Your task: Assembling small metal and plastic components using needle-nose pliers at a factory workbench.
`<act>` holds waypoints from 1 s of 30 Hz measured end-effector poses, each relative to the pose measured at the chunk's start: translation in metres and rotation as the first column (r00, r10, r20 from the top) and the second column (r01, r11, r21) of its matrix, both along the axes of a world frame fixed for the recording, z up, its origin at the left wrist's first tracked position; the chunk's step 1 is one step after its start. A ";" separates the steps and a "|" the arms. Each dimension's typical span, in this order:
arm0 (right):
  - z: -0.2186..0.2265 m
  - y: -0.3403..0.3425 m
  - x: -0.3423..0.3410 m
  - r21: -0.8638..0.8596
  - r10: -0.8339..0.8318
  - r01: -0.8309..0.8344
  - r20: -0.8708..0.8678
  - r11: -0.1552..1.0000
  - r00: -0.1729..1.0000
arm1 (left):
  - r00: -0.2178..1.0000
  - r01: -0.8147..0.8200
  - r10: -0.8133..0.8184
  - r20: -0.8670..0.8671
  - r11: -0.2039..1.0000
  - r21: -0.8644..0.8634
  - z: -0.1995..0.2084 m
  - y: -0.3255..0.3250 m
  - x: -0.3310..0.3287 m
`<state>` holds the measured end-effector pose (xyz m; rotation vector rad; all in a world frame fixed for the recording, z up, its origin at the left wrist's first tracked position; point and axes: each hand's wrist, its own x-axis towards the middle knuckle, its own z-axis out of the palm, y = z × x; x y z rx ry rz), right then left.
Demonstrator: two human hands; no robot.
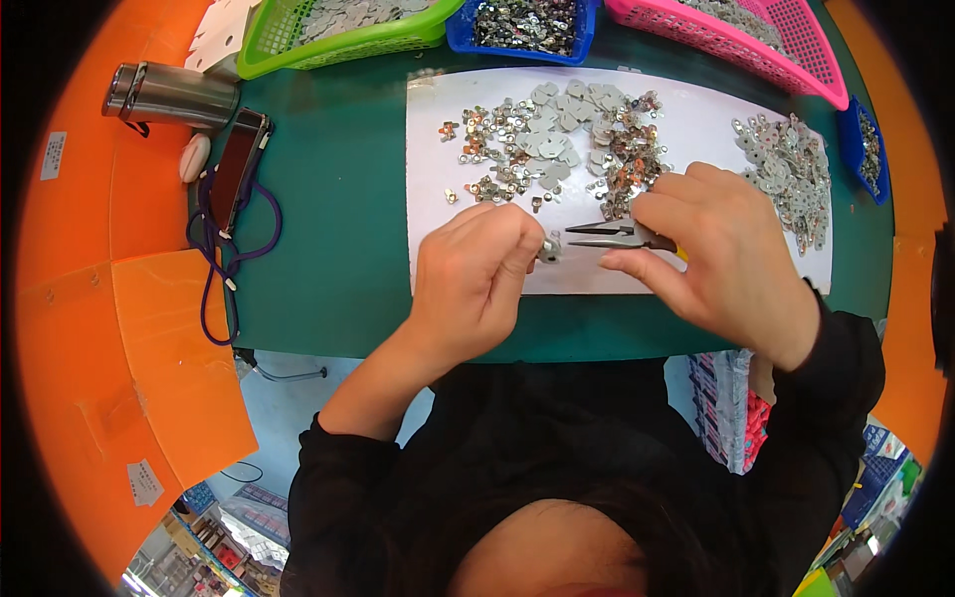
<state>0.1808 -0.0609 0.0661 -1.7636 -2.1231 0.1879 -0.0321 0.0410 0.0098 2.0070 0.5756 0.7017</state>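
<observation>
My left hand (476,284) is closed, pinching a small metal part (549,249) between thumb and fingers over the white sheet (597,282). In my right hand (721,254) is a pair of long-nose pliers (617,235), its jaws slightly apart and pointing left at the pinched part. A little gap shows between jaw tips and part. Beyond my hands lie loose flat grey metal plates (552,147), with small shiny and coppery metal fittings (637,159) at their right and more fittings (497,134) at their left. My fingers hide much of the pinched part.
Along the far edge stand a green basket (348,57), a blue tray (522,55) and a pink basket (756,68), all holding metal pieces. More pieces (791,169) are heaped at the right, beside a small blue tray (854,149). A steel flask (179,95) and a phone (239,169) with a purple cord lie left.
</observation>
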 end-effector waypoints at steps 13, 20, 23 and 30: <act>0.030 0.012 0.009 -0.231 0.212 -0.173 0.157 0.957 0.965 | 0.982 0.191 -0.159 -0.106 0.811 0.553 0.013 0.016 0.005; 0.034 0.020 0.009 -0.255 0.259 -0.219 0.137 0.942 0.956 | 0.977 0.214 -0.185 -0.109 0.805 0.553 0.014 0.014 0.004; 0.032 0.022 0.008 -0.237 0.261 -0.230 0.112 0.944 0.959 | 0.974 0.225 -0.193 -0.116 0.810 0.542 0.015 0.014 0.005; 0.026 0.016 -0.001 -0.256 0.256 -0.201 0.203 0.945 0.945 | 0.966 0.245 -0.195 -0.172 0.904 0.351 0.016 0.005 0.003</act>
